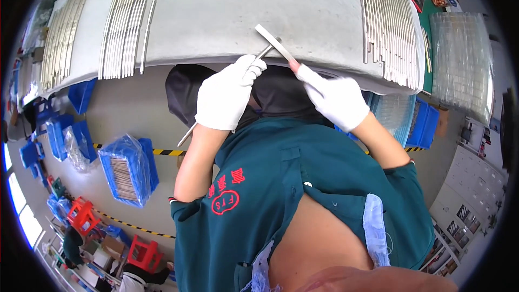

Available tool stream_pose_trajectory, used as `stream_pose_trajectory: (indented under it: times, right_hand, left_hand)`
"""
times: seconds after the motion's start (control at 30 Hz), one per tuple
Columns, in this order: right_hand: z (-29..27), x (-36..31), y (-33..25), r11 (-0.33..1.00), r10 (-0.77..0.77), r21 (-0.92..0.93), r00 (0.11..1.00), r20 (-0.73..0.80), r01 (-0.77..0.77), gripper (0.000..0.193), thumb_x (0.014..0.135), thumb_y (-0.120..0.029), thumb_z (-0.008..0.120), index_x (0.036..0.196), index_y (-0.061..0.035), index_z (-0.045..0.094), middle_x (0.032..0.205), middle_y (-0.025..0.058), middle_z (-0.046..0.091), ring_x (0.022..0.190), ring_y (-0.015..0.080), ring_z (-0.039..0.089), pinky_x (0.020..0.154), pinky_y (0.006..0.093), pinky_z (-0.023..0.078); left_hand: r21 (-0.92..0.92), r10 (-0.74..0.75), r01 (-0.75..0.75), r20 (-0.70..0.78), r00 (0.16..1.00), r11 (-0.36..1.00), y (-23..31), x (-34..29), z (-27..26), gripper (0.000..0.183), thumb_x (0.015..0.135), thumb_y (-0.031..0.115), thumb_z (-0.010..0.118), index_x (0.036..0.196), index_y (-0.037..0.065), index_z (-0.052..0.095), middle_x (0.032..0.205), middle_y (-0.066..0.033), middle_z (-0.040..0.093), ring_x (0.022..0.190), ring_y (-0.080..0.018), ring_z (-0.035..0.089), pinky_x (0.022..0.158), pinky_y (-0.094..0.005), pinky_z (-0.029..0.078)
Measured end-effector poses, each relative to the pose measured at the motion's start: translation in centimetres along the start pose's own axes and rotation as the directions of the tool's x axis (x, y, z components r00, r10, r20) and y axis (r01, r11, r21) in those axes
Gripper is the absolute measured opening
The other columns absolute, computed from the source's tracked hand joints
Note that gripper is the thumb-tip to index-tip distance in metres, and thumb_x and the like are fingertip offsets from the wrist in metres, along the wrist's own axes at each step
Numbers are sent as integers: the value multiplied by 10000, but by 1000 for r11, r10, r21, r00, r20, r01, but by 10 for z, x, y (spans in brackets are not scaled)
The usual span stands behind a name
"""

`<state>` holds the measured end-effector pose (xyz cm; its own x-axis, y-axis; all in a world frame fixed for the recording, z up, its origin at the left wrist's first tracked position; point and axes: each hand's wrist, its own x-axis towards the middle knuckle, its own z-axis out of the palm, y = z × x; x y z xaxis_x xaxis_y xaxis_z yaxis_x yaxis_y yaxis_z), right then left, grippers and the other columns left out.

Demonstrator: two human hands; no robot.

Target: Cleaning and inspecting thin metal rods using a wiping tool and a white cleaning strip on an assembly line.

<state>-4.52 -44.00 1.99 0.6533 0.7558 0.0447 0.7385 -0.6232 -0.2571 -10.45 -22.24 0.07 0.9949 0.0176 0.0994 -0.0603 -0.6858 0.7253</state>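
Pale tabletop (313, 5) — metal rod (264, 52), middle hidden within left hand (224, 97)

Rods (127, 27) lie on the table's (259, 0) left, more rods (386, 30) on its right, and a box (147, 162) sits on the floor (146, 89) at left.

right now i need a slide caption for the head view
Gloved left hand grips a metal rod; gloved right hand holds a flat strip crossing its far end beside a worktable.
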Motion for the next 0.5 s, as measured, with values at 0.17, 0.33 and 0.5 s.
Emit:
stream_pose_trajectory:
  times: [0.17, 0.33, 0.5]
  right_hand:
    - [0, 7, 6, 993, -61, -102, 998, 9, 61, 492, 810, -85, 580, 1293, -139, 508, 830, 47, 638, 395, 193, 501, 398, 308, 430]
    - [17, -3, 7, 1000, -10, 16, 994, -106, 12, 513, 850, -162, 542, 1337, -292, 450, 445, 29, 438, 340, 193, 452, 343, 326, 369]
    - [15, 4, 10, 998, -53, -49, 989, -141, 47, 485, 847, -145, 550, 1315, -256, 485, 457, 35, 463, 345, 180, 463, 352, 316, 388]
  left_hand:
    - [-92, -107, 111, 47, 993, 989, 3, 2, -2, 223, 906, 150, 503, 1051, 26, 618, 983, -60, 668, 893, -175, 633, 786, -241, 473]
    - [-139, -129, 131, 25, 991, 982, 3, 1, -1, 224, 899, 155, 530, 1052, 17, 618, 958, -64, 677, 878, -168, 639, 784, -237, 473]
    - [-101, -114, 119, 54, 992, 988, 6, 2, -3, 222, 898, 150, 529, 1060, 25, 618, 966, -58, 677, 875, -163, 641, 782, -235, 473]
